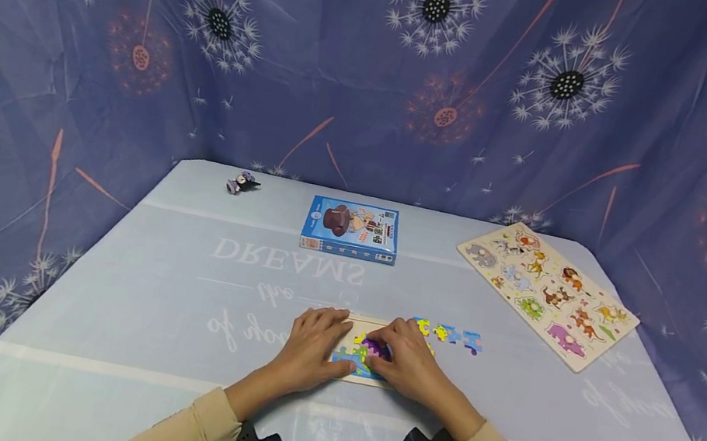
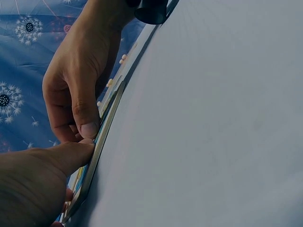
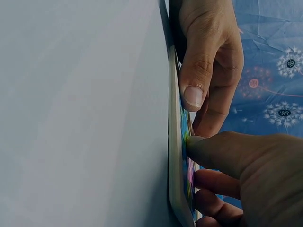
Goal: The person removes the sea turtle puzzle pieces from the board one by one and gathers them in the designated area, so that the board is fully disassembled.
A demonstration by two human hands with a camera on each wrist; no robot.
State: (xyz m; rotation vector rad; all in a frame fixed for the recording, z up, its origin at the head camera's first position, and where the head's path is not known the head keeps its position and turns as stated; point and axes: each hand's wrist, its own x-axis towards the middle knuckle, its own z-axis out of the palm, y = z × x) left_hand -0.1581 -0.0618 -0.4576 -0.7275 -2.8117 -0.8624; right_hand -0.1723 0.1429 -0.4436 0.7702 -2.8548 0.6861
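Observation:
A small jigsaw puzzle in a pale wooden tray [image 1: 360, 381] lies flat on the table, with blue pieces along its near side. My left hand [image 1: 306, 346] rests over the tray's left side, thumb pressing near the lower pieces and fingertips at the upper left corner. From the right, my right hand [image 1: 416, 366] pinches a purple puzzle piece [image 1: 376, 349] between thumb and fingers, low over the tray. The right wrist view shows my right thumb [image 3: 208, 150] against the puzzle's surface, with the left thumb [image 3: 193, 94] close by. My right fingers partly cover the piece.
Several loose puzzle pieces [image 1: 447, 333] lie just beyond and right of the tray. A blue box [image 1: 350, 229] stands farther back. A wooden animal puzzle board [image 1: 546, 294] lies at the back right, and a small dark figure [image 1: 242, 183] at the back left.

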